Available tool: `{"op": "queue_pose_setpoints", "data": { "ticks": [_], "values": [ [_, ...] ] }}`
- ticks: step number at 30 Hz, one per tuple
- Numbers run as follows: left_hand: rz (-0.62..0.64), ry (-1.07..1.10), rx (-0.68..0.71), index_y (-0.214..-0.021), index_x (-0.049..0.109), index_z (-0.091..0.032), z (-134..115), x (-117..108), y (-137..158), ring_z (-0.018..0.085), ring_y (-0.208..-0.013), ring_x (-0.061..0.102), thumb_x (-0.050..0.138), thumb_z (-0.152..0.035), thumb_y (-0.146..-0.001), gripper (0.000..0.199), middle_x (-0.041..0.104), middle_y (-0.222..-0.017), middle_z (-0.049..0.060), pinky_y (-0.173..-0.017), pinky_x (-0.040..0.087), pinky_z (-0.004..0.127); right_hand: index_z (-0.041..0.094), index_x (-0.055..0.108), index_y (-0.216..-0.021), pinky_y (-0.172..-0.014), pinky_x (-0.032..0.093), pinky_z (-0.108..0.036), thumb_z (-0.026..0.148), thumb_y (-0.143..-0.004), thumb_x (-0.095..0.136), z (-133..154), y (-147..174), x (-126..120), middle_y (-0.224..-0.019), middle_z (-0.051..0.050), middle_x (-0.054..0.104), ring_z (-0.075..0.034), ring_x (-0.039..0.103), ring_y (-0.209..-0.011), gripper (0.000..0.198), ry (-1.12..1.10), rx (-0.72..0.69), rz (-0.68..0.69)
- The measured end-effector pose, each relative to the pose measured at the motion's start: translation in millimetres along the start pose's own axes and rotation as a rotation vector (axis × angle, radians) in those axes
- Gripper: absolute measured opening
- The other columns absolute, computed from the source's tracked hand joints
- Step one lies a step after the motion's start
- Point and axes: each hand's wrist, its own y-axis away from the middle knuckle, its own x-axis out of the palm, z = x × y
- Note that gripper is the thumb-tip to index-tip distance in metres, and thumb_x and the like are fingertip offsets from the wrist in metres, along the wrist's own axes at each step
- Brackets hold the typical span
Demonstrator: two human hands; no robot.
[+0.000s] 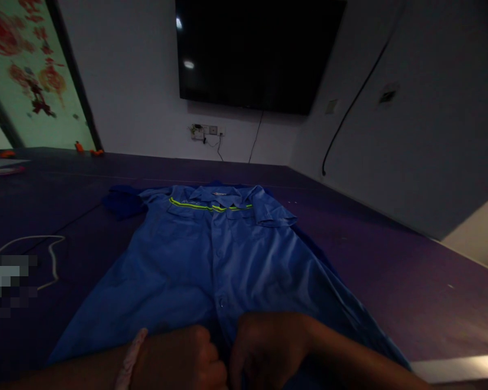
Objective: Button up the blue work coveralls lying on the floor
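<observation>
A blue short-sleeved button-up shirt (179, 254) lies spread out, front side up, with its collar away from me and a yellow-green stripe across the chest. My left hand (183, 357), with a pink band (132, 357) at the wrist, is curled closed on the lower front beside the button placket. Just across from it, my right hand (268, 346) bends down with its fingers pinched at the placket's lower part. Both sets of fingertips are dark and partly hidden. Above the hands a button (222, 301) shows. Darker blue cloth (124, 201) sticks out beneath the shirt.
The shirt rests on a purple floor surface (390, 271). A white cable (53, 260) curls at the left near a blurred-out patch. Small orange objects (96, 153) stand by the far wall. A large black screen (260, 54) hangs above sockets (211, 131), and a dark cable (350, 108) runs down the right wall.
</observation>
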Motion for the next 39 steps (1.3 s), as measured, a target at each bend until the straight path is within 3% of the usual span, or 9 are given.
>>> {"op": "queue_pose_setpoints", "data": {
  "ticks": [3, 7, 13, 21, 25, 29, 31, 36, 39],
  "values": [
    [0.027, 0.06, 0.044, -0.059, 0.05, -0.018, 5.6, -10.7, -7.9, 0.01, -0.041, 0.04, 0.055, -0.017, -0.07, 0.012, 0.054, -0.052, -0.001, -0.038, 0.021, 0.028, 0.009, 0.063, -0.089, -0.049, 0.039, -0.01, 0.003, -0.071, 0.059, 1.5, 2.7, -4.7, -0.052, 0.007, 0.052, -0.005, 0.052, -0.048, 0.019, -0.218, 0.068, 0.033],
    [0.052, 0.316, 0.021, -0.066, 0.057, -0.016, 14.4, -16.1, -12.0, 0.008, -0.049, 0.05, 0.059, -0.013, -0.066, 0.003, 0.06, -0.057, -0.002, -0.042, 0.03, 0.022, 0.012, 0.06, -0.083, -0.041, 0.035, -0.009, 0.016, -0.073, 0.063, -3.1, 5.6, -12.6, -0.048, 0.008, 0.053, -0.004, 0.049, -0.041, 0.01, -0.348, 0.19, 0.087],
    [0.112, 0.65, -0.15, -0.065, 0.061, -0.014, 17.4, -17.9, -12.2, 0.008, -0.056, 0.058, 0.062, -0.007, -0.064, 0.007, 0.065, -0.062, 0.0, -0.051, 0.038, 0.015, 0.013, 0.057, -0.078, -0.04, 0.037, -0.011, 0.043, -0.058, 0.074, -10.2, 7.1, -17.8, -0.055, 0.006, 0.056, -0.005, 0.051, -0.043, 0.039, -0.447, 0.244, 0.065],
    [0.068, 0.797, -0.223, -0.059, 0.057, -0.014, 17.9, -13.7, -14.4, 0.006, -0.051, 0.05, 0.062, -0.008, -0.061, 0.008, 0.056, -0.055, -0.003, -0.049, 0.037, 0.015, 0.013, 0.058, -0.074, -0.052, 0.043, -0.013, 0.039, -0.041, 0.08, -14.7, 7.4, -18.5, -0.062, 0.006, 0.056, -0.005, 0.054, -0.053, 0.047, -0.502, 0.192, 0.066],
    [0.023, 0.888, -0.413, -0.06, 0.058, -0.014, 19.1, -17.5, -13.2, 0.004, -0.047, 0.045, 0.061, -0.013, -0.062, 0.004, 0.05, -0.054, -0.004, -0.046, 0.034, 0.013, 0.012, 0.06, -0.076, -0.052, 0.043, -0.013, 0.032, -0.046, 0.08, -12.6, 10.4, -22.3, -0.063, 0.004, 0.057, -0.006, 0.055, -0.055, 0.04, -0.487, 0.184, 0.1],
    [-0.043, 0.962, -0.666, -0.068, 0.062, -0.014, 28.1, -25.4, -10.4, 0.005, -0.05, 0.045, 0.061, -0.023, -0.065, 0.009, 0.052, -0.058, -0.004, -0.047, 0.035, 0.015, 0.012, 0.062, -0.078, -0.051, 0.042, -0.013, 0.016, -0.064, 0.067, -11.1, 12.0, -22.9, -0.06, 0.004, 0.057, -0.006, 0.054, -0.053, 0.015, -0.385, 0.157, -0.027],
    [-0.063, 0.969, -0.747, -0.07, 0.063, -0.014, 34.9, -29.2, -9.9, 0.006, -0.052, 0.045, 0.06, -0.028, -0.067, 0.014, 0.053, -0.058, -0.003, -0.049, 0.035, 0.017, 0.012, 0.062, -0.079, -0.05, 0.042, -0.013, 0.01, -0.068, 0.059, -13.3, 12.2, -24.1, -0.059, 0.004, 0.056, -0.005, 0.053, -0.05, 0.012, -0.346, 0.167, -0.1],
    [-0.102, 0.911, -0.803, -0.074, 0.064, -0.014, 51.5, -46.9, -16.4, 0.007, -0.055, 0.045, 0.059, -0.034, -0.071, 0.021, 0.055, -0.06, -0.002, -0.052, 0.034, 0.018, 0.012, 0.062, -0.084, -0.047, 0.037, -0.014, 0.007, -0.069, 0.055, -16.7, 12.8, -42.4, -0.058, 0.004, 0.052, -0.006, 0.049, -0.05, 0.017, -0.124, 0.211, -0.377],
    [-0.224, 0.767, -0.83, -0.074, 0.063, -0.015, 61.4, -59.9, -24.8, 0.01, -0.065, 0.05, 0.058, -0.029, -0.071, 0.015, 0.059, -0.069, -0.001, -0.06, 0.037, 0.021, 0.013, 0.061, -0.086, -0.051, 0.037, -0.016, 0.005, -0.068, 0.053, -10.3, 12.1, -60.8, -0.061, 0.004, 0.052, -0.007, 0.048, -0.054, 0.021, 0.053, 0.163, -0.538]
  ]
}}
